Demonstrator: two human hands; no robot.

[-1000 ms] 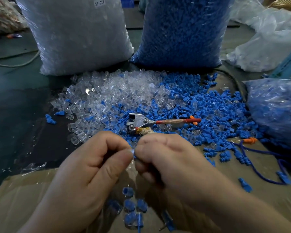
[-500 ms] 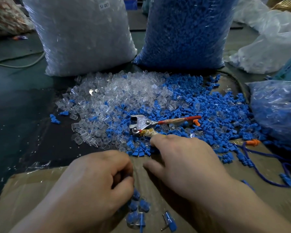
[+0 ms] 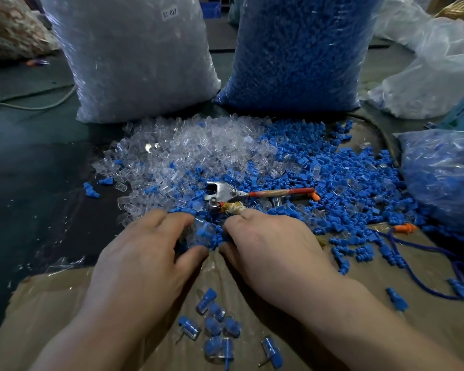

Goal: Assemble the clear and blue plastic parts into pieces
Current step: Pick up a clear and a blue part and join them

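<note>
Both hands are laid on the heap of parts [image 3: 225, 156], seemingly so fresh ones can be gathered. The left hand [image 3: 145, 258] is loosely spread; the grip of the right hand [image 3: 273, 250] is hidden.

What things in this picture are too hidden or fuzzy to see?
Head view:
Whether the left hand or right hand holds anything: loose parts cover their fingertips.
The tool, wrapped handle end: covered by the right hand.
Tops of the clear bag and blue bag: cut off by the upper edge.
</note>
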